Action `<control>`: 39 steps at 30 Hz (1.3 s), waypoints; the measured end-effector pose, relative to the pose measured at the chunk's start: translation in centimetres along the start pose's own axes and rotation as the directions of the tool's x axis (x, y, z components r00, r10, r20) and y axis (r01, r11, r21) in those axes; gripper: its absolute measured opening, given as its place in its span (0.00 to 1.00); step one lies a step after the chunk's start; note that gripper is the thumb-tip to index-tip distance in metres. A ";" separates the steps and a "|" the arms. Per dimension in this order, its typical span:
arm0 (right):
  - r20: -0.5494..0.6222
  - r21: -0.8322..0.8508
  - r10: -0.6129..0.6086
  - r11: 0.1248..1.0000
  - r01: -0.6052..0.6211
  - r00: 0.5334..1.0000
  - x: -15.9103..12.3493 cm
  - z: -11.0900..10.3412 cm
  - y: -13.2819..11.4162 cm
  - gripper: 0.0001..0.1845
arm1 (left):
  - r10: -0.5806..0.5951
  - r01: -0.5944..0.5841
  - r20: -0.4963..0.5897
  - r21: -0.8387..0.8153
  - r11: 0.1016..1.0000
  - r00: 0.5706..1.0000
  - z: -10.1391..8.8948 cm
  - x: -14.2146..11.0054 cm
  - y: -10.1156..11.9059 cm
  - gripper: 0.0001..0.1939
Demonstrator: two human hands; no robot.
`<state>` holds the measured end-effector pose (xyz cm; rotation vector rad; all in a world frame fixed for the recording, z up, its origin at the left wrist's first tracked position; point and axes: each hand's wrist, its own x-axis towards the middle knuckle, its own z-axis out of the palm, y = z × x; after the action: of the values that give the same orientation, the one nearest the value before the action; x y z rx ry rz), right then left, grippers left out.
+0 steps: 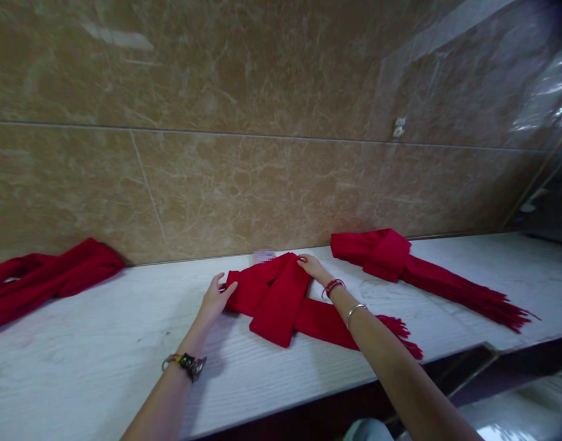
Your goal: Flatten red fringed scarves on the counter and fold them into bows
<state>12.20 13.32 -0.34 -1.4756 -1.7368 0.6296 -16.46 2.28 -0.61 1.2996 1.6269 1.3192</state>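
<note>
A red scarf lies on the white tabletop in front of me, folded over itself with one flap crossing the band. Its fringed end stretches right, passing under my right forearm. At the scarf's left end, my left hand grips the edge between thumb and fingers. My right hand pinches the top of the crossing flap. Behind the scarf, a small flat pale card or label is partly covered by the cloth.
Another red scarf, folded with its fringe to the right, lies further right. A loosely looped red scarf rests at the far left. A brown marbled wall rises behind the white table, whose front edge runs below my forearms.
</note>
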 end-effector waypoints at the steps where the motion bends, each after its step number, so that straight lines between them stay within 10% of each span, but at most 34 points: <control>1: -0.015 -0.022 0.011 1.000 -0.011 1.000 0.0 0.0 0.0 0.17 | 0.004 -0.005 0.006 0.029 1.000 1.000 -0.1 0.1 -0.2 0.29; 9: -0.056 -0.161 0.047 0.985 -0.056 0.997 -0.1 0.2 -0.6 0.28 | 0.067 -0.063 -0.024 0.145 0.987 0.997 -0.4 -0.4 0.3 0.27; 15: -0.001 -0.146 0.102 0.984 -0.101 0.995 1.1 0.6 -0.5 0.12 | -0.113 0.116 0.047 -0.081 0.990 0.993 -1.2 -1.2 1.6 0.29; 25: -0.057 -0.208 0.074 0.975 -0.084 0.996 -0.5 -0.1 -1.1 0.21 | -0.182 0.190 0.069 -0.138 0.972 0.981 -1.2 -1.2 2.1 0.28; 35: 0.278 -0.425 -0.239 0.838 0.342 0.930 -13.0 -3.9 -1.2 0.30 | -0.165 0.166 0.025 -0.072 0.983 0.986 -1.2 -1.5 2.4 0.32; 39: 0.299 -0.362 -0.256 0.861 0.357 0.919 -14.0 -5.4 -0.8 0.29 | -0.199 0.211 0.124 -0.091 0.973 0.972 -1.8 -1.7 2.7 0.29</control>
<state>16.68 -1.04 0.23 -1.3796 -2.3513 0.2878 -16.85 0.12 2.29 1.0925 1.5475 1.1667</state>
